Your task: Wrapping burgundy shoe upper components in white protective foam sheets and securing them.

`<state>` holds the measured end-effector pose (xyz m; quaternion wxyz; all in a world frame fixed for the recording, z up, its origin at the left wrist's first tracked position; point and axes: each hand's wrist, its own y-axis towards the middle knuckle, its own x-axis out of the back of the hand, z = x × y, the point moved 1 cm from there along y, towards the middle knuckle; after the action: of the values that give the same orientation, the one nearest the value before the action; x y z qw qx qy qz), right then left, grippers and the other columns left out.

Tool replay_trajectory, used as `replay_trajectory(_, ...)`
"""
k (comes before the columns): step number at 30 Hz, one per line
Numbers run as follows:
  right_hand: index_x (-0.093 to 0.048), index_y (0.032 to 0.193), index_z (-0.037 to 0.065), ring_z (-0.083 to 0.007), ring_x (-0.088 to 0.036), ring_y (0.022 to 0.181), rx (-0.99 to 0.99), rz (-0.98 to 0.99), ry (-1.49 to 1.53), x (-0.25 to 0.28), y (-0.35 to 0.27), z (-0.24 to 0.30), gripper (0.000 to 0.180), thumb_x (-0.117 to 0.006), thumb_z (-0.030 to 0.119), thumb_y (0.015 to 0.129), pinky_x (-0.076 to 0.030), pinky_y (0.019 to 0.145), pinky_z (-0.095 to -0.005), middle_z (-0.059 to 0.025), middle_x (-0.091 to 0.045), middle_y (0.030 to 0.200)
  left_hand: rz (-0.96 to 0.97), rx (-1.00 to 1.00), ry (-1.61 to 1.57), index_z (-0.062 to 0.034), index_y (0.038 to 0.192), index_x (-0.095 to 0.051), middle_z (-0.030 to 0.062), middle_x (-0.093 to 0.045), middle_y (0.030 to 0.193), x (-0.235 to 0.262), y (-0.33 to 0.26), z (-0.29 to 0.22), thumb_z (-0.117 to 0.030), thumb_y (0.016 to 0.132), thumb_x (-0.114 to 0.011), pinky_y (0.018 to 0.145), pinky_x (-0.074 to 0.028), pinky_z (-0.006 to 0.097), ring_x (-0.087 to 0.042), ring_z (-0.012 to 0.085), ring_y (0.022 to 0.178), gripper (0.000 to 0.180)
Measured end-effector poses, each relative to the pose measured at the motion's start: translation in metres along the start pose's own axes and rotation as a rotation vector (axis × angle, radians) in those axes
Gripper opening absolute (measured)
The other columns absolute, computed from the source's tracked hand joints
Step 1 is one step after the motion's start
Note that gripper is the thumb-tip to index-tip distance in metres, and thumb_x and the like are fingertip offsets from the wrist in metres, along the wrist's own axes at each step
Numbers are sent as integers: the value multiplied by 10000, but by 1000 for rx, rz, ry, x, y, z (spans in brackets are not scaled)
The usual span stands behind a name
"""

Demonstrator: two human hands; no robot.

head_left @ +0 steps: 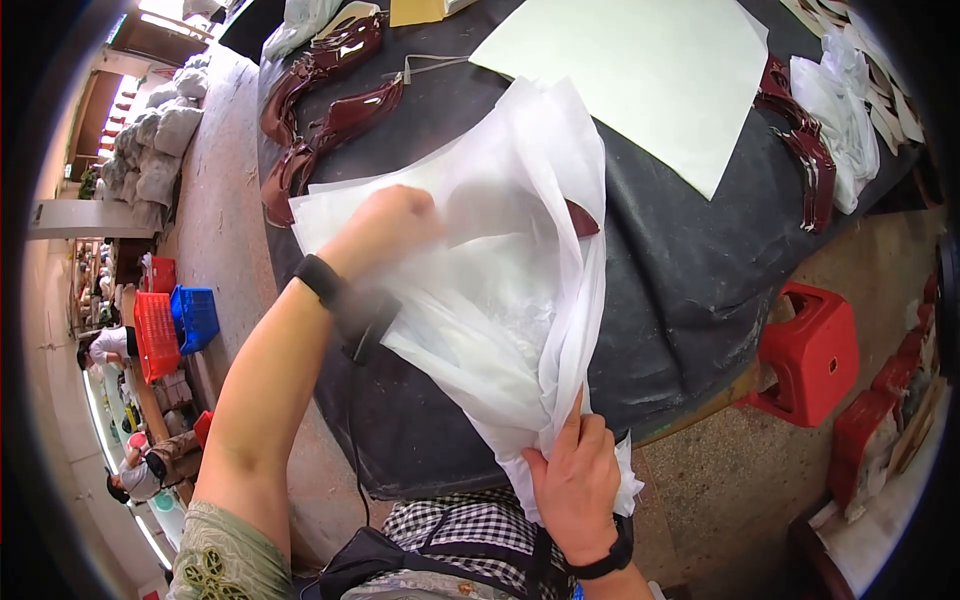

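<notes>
White tissue paper lies crumpled and folded over the near part of the black-covered table. Under or between its layers, a glossy dark red piece shows a small part; the rest is hidden. My right hand pinches a gathered edge of the paper at the table's near edge. Above the paper's left side is my left hand, its fingers curled down and smeared by motion, so I cannot see whether they hold paper.
Several glossy dark red curved pieces lie at the far left, and more at the far right beside a clear plastic bag. A stack of white sheets covers the far middle. A red stool stands right of the black-covered table.
</notes>
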<state>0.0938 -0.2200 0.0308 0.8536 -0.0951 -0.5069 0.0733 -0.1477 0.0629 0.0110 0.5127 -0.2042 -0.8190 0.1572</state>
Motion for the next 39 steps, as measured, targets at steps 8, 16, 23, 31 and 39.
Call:
replay_trajectory(8,-386,1594,-101,-305,-582,804,16,24,15,3,4,2,1075,-922,242,728,-538,676,-403,-153,-538,979,-616,-363,235,-24,1016,-722,150,-718,987,20,7,0,-183,901,-763,787,-537,424,-684,302,881,200)
replay_trajectory(16,-377,1601,-91,-310,-589,813,-24,31,13,2,0,-3,1054,-907,231,748,-529,696,-404,-149,-541,990,5,-849,206,-70,1188,-736,129,-696,1236,-32,-33,-107,-66,898,-710,1009,-522,435,-648,354,1172,291)
replay_trajectory(23,-408,1593,-69,-309,-606,824,-20,39,10,3,3,4,1043,-915,234,734,-537,705,-401,-145,-555,995,-191,-754,425,-69,1178,-728,147,-713,1155,-54,-9,-85,-111,895,-694,1009,-510,493,-658,358,1124,289)
replay_trajectory(31,-424,1590,-62,-293,-624,852,-66,4,19,5,0,2,995,-899,176,749,-559,731,-385,-130,-570,1004,50,-871,230,-101,1247,-716,114,-686,1281,-42,-148,-98,-68,870,-728,1166,-447,528,-636,317,1282,379)
replay_trajectory(39,-428,1591,-66,-272,-623,861,-33,-110,-77,-7,-8,4,780,-725,101,890,-565,743,-371,-127,-596,1032,-30,-840,356,-205,1318,-695,54,-572,1504,-100,-173,-66,-224,913,-751,1282,-286,554,-488,254,1476,409)
